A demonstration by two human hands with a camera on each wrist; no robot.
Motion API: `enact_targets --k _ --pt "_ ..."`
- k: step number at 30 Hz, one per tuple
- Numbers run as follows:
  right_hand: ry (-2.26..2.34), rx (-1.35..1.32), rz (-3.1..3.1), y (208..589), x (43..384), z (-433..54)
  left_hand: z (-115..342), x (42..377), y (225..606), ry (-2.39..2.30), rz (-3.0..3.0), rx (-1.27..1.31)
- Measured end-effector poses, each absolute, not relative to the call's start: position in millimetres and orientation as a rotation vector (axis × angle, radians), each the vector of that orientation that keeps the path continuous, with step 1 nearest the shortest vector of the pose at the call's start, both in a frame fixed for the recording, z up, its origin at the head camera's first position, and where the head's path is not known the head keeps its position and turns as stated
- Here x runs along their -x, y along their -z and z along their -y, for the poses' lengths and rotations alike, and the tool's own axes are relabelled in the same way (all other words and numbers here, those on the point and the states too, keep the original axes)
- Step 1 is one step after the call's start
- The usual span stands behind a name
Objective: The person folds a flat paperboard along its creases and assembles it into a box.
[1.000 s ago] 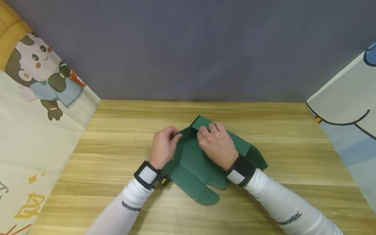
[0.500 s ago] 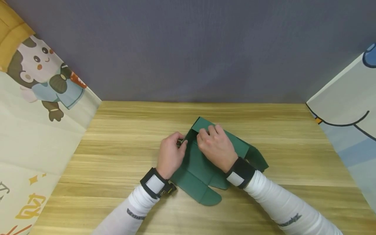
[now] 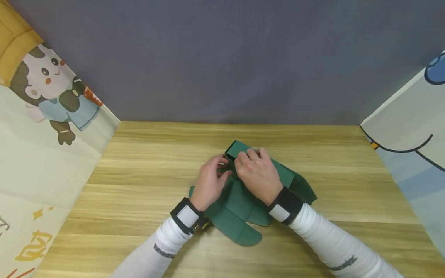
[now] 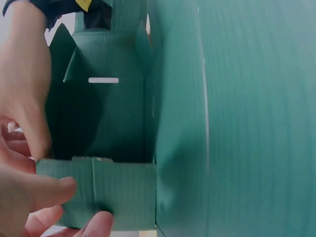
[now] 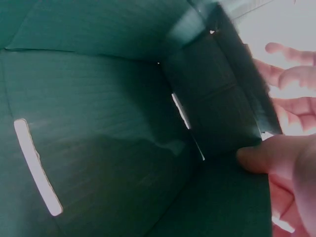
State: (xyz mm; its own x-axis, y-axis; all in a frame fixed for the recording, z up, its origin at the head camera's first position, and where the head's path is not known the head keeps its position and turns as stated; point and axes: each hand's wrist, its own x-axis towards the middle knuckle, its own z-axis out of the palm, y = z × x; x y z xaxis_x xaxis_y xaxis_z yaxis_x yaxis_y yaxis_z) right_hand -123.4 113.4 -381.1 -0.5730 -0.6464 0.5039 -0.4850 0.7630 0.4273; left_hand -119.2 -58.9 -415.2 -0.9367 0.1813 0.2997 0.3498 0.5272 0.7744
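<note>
A partly folded green cardboard box (image 3: 227,210) lies on the table, its far wall raised and a round-ended flap (image 3: 248,235) spread toward me. My right hand (image 3: 259,173) grips the top of the far wall near its left corner; in the right wrist view its thumb (image 5: 256,154) presses inside the wall. At the box's left end, my left hand (image 3: 208,183) touches the raised end panel (image 4: 123,192) with thumb and fingertip. Left fingers (image 5: 296,81) also show outside this panel in the right wrist view. The right fingertips are hidden behind the wall in the head view.
The wood-grain table (image 3: 146,154) extends around the box. A grey wall (image 3: 222,61) stands behind it, and printed cartoon panels (image 3: 52,173) rise at the sides. A pale slot (image 5: 38,168) is cut in the box's wall.
My left hand has moved right, bringing the box's left end panel up toward the far wall, and its thumb and finger have spread. The right hand keeps its grip almost in place.
</note>
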Motion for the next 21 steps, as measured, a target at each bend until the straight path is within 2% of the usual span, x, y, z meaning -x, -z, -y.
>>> enact_targets --k 8,15,21 --pt "0.277 -0.769 2.308 380 122 -114 58 136 421 1.168 2.522 0.428" --pt "0.234 -0.733 2.321 378 121 -114 59 149 417 1.200 2.570 0.358" --pt "0.216 -0.727 2.350 376 120 -114 58 153 411 1.202 2.632 0.407"
